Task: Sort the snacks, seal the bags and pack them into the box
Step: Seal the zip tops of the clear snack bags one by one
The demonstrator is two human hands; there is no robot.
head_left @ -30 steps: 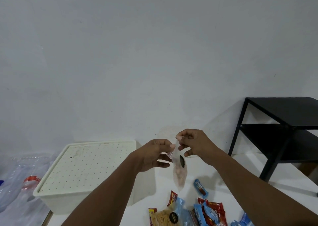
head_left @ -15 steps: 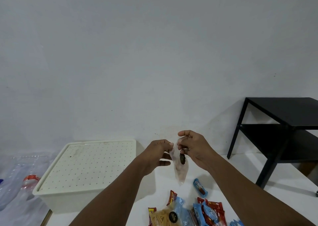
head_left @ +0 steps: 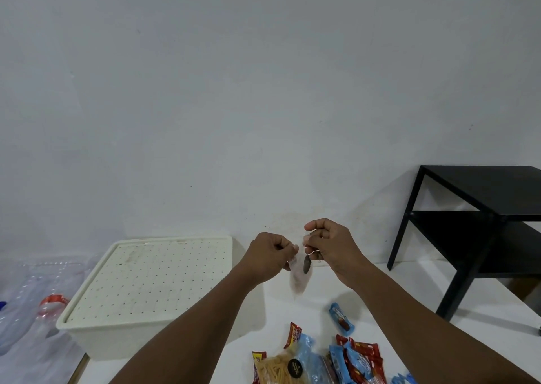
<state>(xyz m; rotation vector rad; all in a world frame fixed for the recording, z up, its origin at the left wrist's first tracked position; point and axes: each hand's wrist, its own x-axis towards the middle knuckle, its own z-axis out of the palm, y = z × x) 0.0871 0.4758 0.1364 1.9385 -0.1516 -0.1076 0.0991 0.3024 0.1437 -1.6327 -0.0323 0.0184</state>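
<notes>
sealing a small bag, box lid not yet off

head view: both hands are up at approx 6 o'clock of frame, above the tabletop. left hand [head_left: 268, 259] has its fingers curled, thumb & forefinger pinching the top edge of the small clear bag [head_left: 300, 279] from the bag's 9 o'clock side. right hand [head_left: 330, 244] is curled too, pinching the same top edge from 3 o'clock. the bag hangs free betw. the two hands, clear of the table, touching nothing else. contents are pale, too blurred to name. a dark label [head_left: 306, 265] sits near the bag's top.

step, as i read it: closing the mouth of this bag, i.e. the seal part. next move prob. calls for running the pinch along the whole mouth, then freeing one hand for the box, since its lid is on. the film is thin and floppy, so the grip belongs at the top edge or the contents could spill.

other task things: the cream box [head_left: 96, 339] w/ a dotted lid [head_left: 146, 281] is at 8 o'clock of the hands, at the table's edge. unsorted snacks lie at 6 o'clock, at the frame bottom:
- a lone blue wrapper [head_left: 341, 318]
- red wrappers [head_left: 366, 353] heaped w/ more blue ones
- a bag of yellow sticks [head_left: 278, 370]

much left to do, by the look of it.

surface & room: white tabletop [head_left: 292, 313], matte. a plain pale wall [head_left: 263, 91] fills the frame toward 12 o'clock. a black side table [head_left: 483, 190] w/ a lower shelf is at 3 o'clock, by the wall. clear plastic bottles [head_left: 32, 310], one w/ a red band, are at 8-9 o'clock, beyond the box.
</notes>
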